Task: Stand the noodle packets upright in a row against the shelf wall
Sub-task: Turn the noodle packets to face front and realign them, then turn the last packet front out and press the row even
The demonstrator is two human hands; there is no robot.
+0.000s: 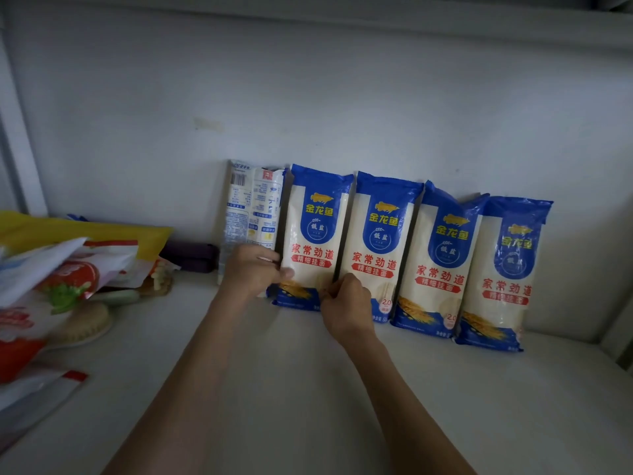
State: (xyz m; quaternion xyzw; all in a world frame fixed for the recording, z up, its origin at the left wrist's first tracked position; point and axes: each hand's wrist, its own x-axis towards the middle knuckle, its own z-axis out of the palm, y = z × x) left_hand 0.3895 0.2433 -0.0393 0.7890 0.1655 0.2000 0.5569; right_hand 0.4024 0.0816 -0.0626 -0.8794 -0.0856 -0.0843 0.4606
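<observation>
Several blue-and-white noodle packets lean upright in a row against the white shelf wall [308, 97]. The leftmost one [251, 207] shows its printed back. Beside it stands a front-facing packet [317, 231], held at its lower part from both sides: my left hand [253, 269] grips its left edge and my right hand [346, 303] pinches its lower right edge. Three more packets stand to the right: one [380, 234], another [442, 255], and the last [503, 272].
A heap of food bags, yellow [85, 231] and red-and-white [68, 269], fills the shelf's left side, with a round brush [85, 323] and a dark purple item [191, 255] behind. The white shelf floor [445, 406] stretches forward. A side wall closes the right end.
</observation>
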